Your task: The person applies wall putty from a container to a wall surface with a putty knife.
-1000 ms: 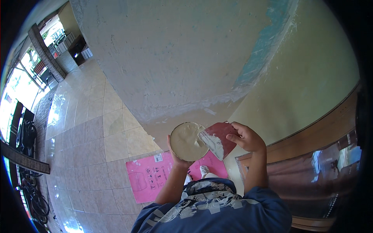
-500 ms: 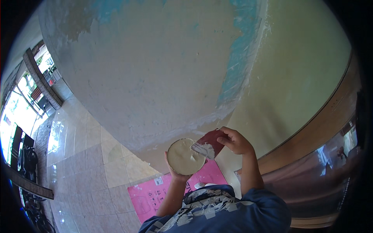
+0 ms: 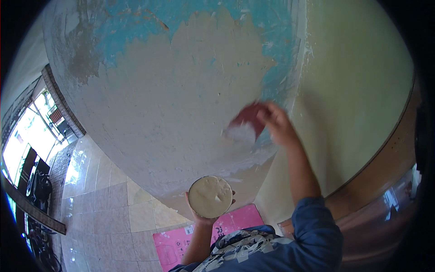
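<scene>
My left hand (image 3: 202, 216) grips a round tub (image 3: 210, 197) from below, its fingertips showing at the right side. Pale, creamy filler (image 3: 208, 199) fills the tub, with a small raised peak and a scraped patch near the edge. Higher up, my right hand (image 3: 277, 121) pinches a dark red putty spreader (image 3: 250, 119), slightly blurred by motion. White filler coats the spreader's lower edge. That edge is close to the grey skimmed wall (image 3: 181, 90); whether it touches cannot be made out.
Turquoise paint (image 3: 136, 27) shows above the grey patch. A pale green wall (image 3: 358, 81) meets it at the corner on the right. Pink cardboard (image 3: 240, 216) lies on the tiled floor (image 3: 104, 213) below me. Glossy brown furniture (image 3: 376, 235) stands at the right; motorbikes (image 3: 38, 186) are outside, left.
My right hand has lifted the spreader out of the tub and up to the wall. The tub in my left hand sits slightly lower. The view has tilted upward.
</scene>
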`<move>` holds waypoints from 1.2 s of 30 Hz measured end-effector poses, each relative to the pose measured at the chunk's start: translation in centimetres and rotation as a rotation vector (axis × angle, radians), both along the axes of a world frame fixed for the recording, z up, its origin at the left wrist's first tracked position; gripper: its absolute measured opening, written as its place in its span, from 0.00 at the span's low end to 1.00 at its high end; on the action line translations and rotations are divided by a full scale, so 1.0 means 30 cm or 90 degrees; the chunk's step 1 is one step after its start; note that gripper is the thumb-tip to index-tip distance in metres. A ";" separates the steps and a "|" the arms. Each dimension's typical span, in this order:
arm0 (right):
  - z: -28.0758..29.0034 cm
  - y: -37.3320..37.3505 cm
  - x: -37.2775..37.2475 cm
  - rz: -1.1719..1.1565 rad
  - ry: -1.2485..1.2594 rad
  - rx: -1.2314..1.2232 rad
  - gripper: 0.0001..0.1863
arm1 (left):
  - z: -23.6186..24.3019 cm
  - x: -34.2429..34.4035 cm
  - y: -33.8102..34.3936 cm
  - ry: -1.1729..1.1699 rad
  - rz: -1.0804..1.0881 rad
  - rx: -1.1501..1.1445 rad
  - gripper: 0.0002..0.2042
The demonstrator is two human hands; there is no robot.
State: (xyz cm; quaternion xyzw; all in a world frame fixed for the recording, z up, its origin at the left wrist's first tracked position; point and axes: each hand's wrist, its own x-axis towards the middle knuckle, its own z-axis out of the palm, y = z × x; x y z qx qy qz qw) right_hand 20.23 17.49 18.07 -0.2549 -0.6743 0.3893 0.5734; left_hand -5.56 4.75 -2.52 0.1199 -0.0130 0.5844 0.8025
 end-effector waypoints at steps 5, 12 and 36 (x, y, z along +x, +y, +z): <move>0.466 0.191 0.141 -0.253 -0.041 0.299 0.21 | 0.019 0.046 0.007 -0.027 0.021 -0.001 0.51; 0.761 0.353 0.209 -0.317 -0.180 0.384 0.24 | -0.037 0.092 0.031 -0.020 0.085 -0.022 0.51; 0.792 0.392 0.224 -0.316 -0.234 0.416 0.26 | -0.078 0.145 0.052 -0.062 0.136 -0.013 0.49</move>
